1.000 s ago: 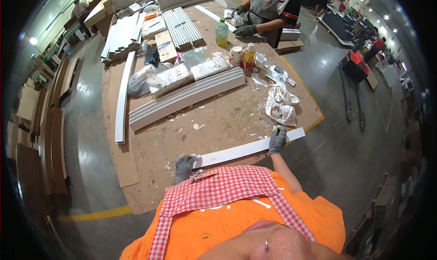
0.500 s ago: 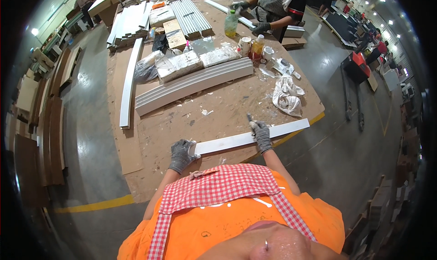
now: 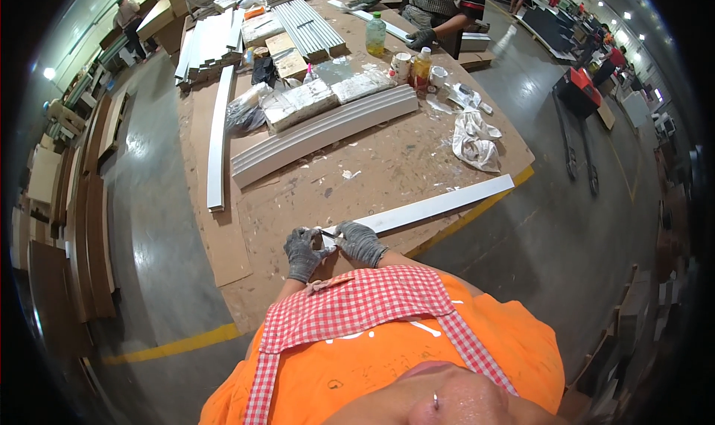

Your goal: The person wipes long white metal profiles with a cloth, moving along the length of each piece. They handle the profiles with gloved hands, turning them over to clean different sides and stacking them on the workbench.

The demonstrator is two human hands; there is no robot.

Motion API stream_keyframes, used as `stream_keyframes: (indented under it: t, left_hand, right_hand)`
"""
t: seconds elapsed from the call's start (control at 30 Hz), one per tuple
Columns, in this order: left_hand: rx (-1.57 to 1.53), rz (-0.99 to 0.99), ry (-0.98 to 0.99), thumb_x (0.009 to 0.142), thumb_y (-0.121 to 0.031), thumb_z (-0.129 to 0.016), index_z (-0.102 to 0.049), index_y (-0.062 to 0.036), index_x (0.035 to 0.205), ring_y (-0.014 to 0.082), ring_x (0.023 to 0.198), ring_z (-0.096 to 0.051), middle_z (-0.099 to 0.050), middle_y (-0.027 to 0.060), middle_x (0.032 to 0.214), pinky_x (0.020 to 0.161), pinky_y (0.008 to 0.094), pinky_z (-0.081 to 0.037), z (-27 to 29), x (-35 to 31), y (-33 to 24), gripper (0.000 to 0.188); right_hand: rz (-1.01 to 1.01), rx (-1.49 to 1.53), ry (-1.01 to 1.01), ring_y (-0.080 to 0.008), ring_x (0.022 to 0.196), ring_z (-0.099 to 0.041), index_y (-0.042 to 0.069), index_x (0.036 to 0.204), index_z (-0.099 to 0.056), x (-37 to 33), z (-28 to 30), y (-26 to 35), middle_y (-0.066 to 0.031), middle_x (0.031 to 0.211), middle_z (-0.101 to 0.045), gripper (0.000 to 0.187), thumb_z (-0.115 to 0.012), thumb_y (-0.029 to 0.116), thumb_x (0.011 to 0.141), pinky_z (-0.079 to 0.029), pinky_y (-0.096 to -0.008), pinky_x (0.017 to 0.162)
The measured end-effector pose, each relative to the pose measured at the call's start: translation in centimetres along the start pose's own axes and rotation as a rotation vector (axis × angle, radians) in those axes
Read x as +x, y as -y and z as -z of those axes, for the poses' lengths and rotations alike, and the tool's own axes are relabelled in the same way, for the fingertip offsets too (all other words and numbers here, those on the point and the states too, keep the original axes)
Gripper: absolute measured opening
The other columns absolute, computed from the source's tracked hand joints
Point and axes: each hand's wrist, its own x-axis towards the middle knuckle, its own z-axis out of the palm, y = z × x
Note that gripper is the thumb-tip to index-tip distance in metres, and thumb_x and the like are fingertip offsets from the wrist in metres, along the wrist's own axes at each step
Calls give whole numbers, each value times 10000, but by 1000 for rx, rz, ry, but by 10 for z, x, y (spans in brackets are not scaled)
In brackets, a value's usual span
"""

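the white strip (image 3: 439, 203) lies slantwise along the near side of the table (image 3: 298, 198), its left end between the two hands and its right end pointing to the near right corner. the left hand (image 3: 302, 252), in a grey glove, has fingers bent against that left end; whether its grip pinches the strip, i cannot tell. the right hand (image 3: 360, 243), gloved too, has its grip closed on a thin dark tool (image 3: 328, 234), held at the same end. white print shows on the orange shirt (image 3: 491, 336), partly covered by the checked apron (image 3: 357, 298), beside dark scribbles too faint to read. the amber bottle (image 3: 421, 69) and the white jar (image 3: 400, 66) bear markings too small to read. a white rag (image 3: 477, 141) lies crumpled beyond the strip, and a stack of grooved mouldings (image 3: 328, 135) sits farther back
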Motion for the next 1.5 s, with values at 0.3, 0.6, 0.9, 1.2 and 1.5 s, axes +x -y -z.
stream_keyframes:
  t: [0.3, 0.6, 0.9, 1.2, 1.5]
  left_hand:
    - [56, -66, -45, 603, -480, -733, -626, -215, 1108, 304, 965, -523, -578, 86, 1014, 822, 441, -423, -23, -6, 21, 580]
    - [65, -10, 46, 495, -463, -832, -652, -241, 1063, 238, 927, -528, -563, 36, 948, 790, 400, -442, 3, 5, -9, 637]
    - [179, 72, 147, 467, -465, -852, -634, -234, 1091, 232, 961, -512, -544, 40, 991, 826, 395, -437, 14, 19, -27, 700]
    - [217, 170, 222, 478, -377, -867, -639, -271, 1095, 239, 953, -522, -552, 38, 985, 823, 395, -456, 22, 26, -54, 665]
    - [196, 271, 236, 465, -399, -866, -636, -272, 1102, 247, 1002, -531, -562, 48, 1025, 846, 399, -459, 13, 24, -48, 689]
  right_hand:
    - [86, -122, -93, -314, 786, -592, 47, 873, -603, 4, -40, -27, -162, 826, -597, 195, -540, 232, 870, -474, -414, 725]
    - [-170, -496, -508, -323, 852, -538, 52, 1150, -567, -52, 41, -200, -182, 883, -539, 300, -395, 171, 935, -442, -445, 769]
    - [-311, -521, -998, -348, 770, -561, 29, 800, -605, -135, 242, -370, -189, 794, -589, 145, -582, 170, 823, -451, -419, 709]
    - [-82, -265, -536, -329, 823, -560, 39, 865, -588, -74, 109, -215, -158, 858, -566, 135, -518, 155, 858, -463, -422, 770]
    - [-430, -363, -1180, -287, 719, -576, 49, 757, -613, -151, 291, -442, -124, 741, -595, 119, -699, 127, 729, -458, -402, 685]
